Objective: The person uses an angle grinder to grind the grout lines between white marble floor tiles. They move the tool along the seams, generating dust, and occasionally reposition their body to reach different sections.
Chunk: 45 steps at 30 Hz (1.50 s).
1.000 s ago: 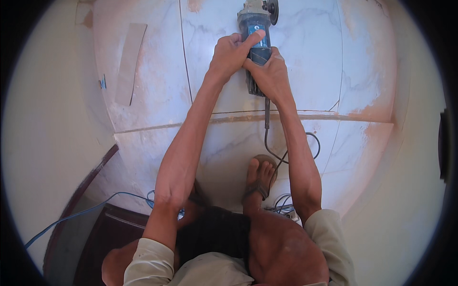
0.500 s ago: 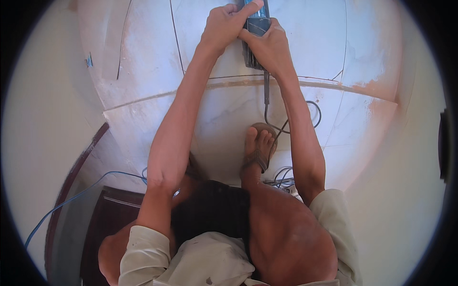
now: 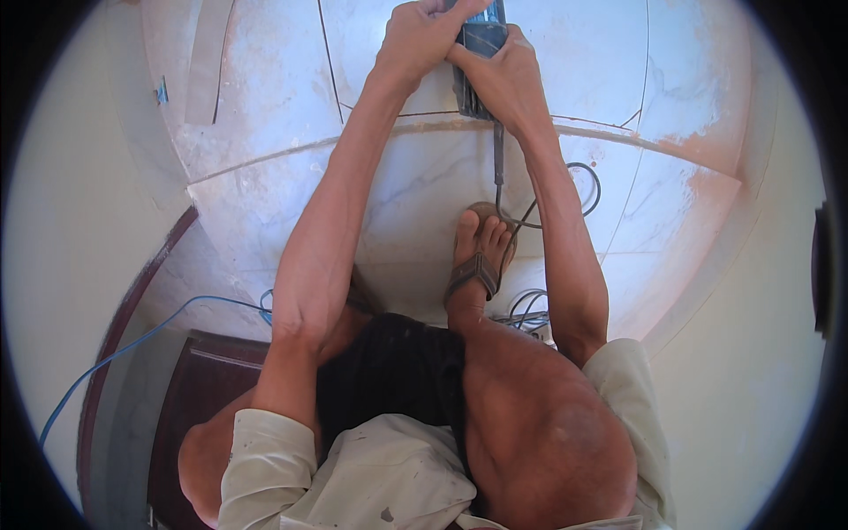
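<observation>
A blue and black corded power tool [image 3: 484, 39] is held out in front of me at the top edge of the head view. Its far end lies outside the picture, so I cannot tell its exact kind. My right hand [image 3: 505, 78] wraps round the dark rear body, thumb across it. Beside it, my left hand [image 3: 419, 41] is closed at the tool's left side, its thumb reaching over the blue part; some of its fingers are cut off by the edge. A black cord [image 3: 498, 159] runs from the tool's rear down toward my sandalled foot.
Pale marbled tiles [image 3: 397, 185] form a step with a raised edge. Coiled cables [image 3: 527, 316] lie behind my foot. A blue cable [image 3: 168, 316] crosses at left, near a dark red-brown panel [image 3: 208, 389]. A tile strip [image 3: 208, 66] lies at far left. Walls stand on both sides.
The whole view has shifted a little, so the floor, my foot and both hands sit slightly higher in the picture. Both hands keep their hold on the power tool.
</observation>
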Tool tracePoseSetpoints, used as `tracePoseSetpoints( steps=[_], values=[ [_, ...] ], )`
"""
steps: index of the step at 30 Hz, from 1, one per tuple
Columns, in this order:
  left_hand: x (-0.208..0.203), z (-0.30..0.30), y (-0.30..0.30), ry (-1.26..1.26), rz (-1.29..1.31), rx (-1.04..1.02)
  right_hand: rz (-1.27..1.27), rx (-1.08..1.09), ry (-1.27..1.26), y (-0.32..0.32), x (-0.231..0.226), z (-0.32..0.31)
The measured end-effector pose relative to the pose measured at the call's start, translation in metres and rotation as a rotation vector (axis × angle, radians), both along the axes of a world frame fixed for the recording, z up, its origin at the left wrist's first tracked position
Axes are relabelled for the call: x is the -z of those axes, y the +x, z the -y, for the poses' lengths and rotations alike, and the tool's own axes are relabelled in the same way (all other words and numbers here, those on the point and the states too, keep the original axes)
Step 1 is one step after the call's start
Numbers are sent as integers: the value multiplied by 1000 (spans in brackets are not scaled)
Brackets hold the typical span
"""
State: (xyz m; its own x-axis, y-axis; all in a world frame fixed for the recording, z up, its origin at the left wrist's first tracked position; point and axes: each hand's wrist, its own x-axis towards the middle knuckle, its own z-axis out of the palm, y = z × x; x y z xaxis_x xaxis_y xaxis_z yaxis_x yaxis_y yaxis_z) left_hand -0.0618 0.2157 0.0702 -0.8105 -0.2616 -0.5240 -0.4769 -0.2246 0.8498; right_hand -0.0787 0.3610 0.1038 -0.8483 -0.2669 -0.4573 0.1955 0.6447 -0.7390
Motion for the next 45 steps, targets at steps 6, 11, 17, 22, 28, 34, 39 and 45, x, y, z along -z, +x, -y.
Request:
tracePoseSetpoints(
  steps=[6,11,17,22,28,34,39,45],
  values=[
    [-4,-6,20,-49,17,27,55,0,4,15,-9,-6],
    [-4,-18,38,-68,49,18,41,8,10,31,-6,-17],
    [2,-27,58,-79,38,0,76,28,-5,49,-11,-25],
    [-11,-31,70,-34,151,93,120,37,-7,62,-20,-33],
    [-13,-41,88,-49,158,78,189,59,-13,77,-31,-40],
    [-18,-54,106,-48,138,41,186,60,-26,96,-32,-50],
    [-29,-59,116,-17,132,40,192,68,-43,107,-35,-55],
    [-36,-60,124,37,205,95,238,99,-21,117,-44,-58]
  ],
)
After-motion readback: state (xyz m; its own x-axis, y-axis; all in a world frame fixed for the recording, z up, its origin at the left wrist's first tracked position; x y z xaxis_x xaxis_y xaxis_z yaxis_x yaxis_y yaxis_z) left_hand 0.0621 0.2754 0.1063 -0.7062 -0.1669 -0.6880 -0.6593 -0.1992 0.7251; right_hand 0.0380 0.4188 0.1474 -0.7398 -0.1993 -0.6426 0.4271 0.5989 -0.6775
